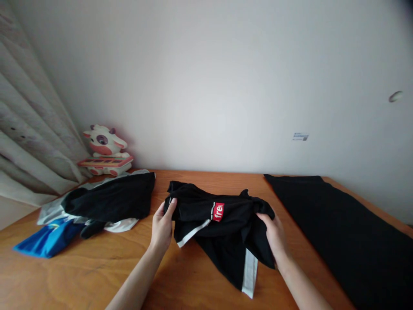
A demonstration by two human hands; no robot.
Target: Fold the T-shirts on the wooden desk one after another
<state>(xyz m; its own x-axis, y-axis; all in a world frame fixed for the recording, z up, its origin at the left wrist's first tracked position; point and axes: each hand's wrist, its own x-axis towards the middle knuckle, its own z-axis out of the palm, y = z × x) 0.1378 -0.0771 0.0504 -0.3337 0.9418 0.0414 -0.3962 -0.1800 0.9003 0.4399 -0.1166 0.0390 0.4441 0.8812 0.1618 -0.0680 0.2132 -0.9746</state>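
In the head view, the person held a black fabric garment with white bands between both hands, over the middle of the orange-brown wooden table. The step in hand looked like stretching or arranging this bunched cloth. The left hand pinched its left end, thumb on the near face; the right hand gripped its right end the same way, its fingers mostly hidden behind the fabric. The red lettered patch lay between the two grips, somewhat closer to the left one. Below them hung loose folds, one ending in a broad white band low on the right side; whether it touched the table could not be told. A next move from this hold would seem to call for level, even tension, with those dangling folds brought under control so they did not twist or bunch. Toward the table's left side lay a crumpled black cloth and a bright blue cloth, with a white-and-pink toy cow behind them; along its right side stretched a large flat black cloth.
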